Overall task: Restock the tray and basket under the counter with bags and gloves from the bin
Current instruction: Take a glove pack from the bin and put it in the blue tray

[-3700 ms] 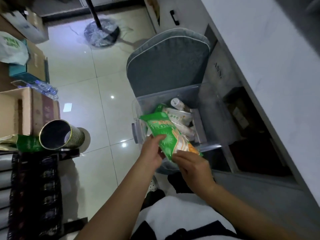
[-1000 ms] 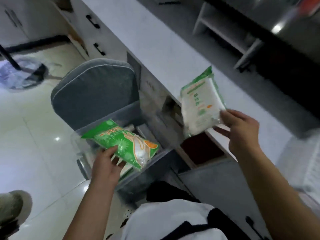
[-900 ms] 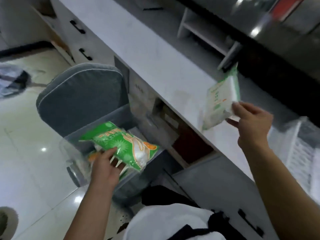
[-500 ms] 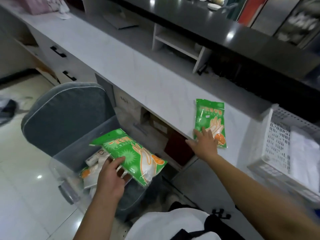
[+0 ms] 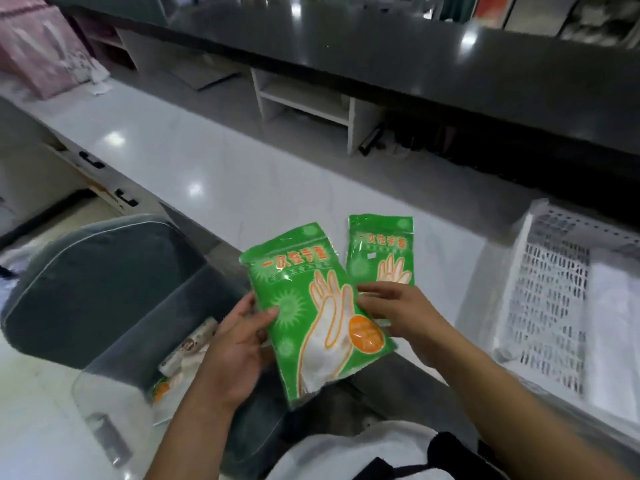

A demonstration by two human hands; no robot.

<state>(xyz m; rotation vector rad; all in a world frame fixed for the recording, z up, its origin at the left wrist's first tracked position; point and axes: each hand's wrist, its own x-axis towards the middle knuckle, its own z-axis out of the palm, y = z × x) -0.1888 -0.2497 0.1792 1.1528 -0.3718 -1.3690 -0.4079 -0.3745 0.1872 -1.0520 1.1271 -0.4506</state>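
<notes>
Head view: glove pack [image 5: 311,306] held over the surface [image 5: 207,174] edge.
The left grip [image 5: 239,344] clasps the glove pack. The right grip [image 5: 398,306] touches its side; I cannot tell if it pinches. If the pack changes grip loosely, the smooth wrapper may slip and fall into the bin [image 5: 114,375].

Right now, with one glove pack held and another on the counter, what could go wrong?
The held glove pack is glossy and the left hand grips its side, so it might slip into the bin. The second pack lies near the counter edge, by the right hand; a brush could knock it off.
</notes>
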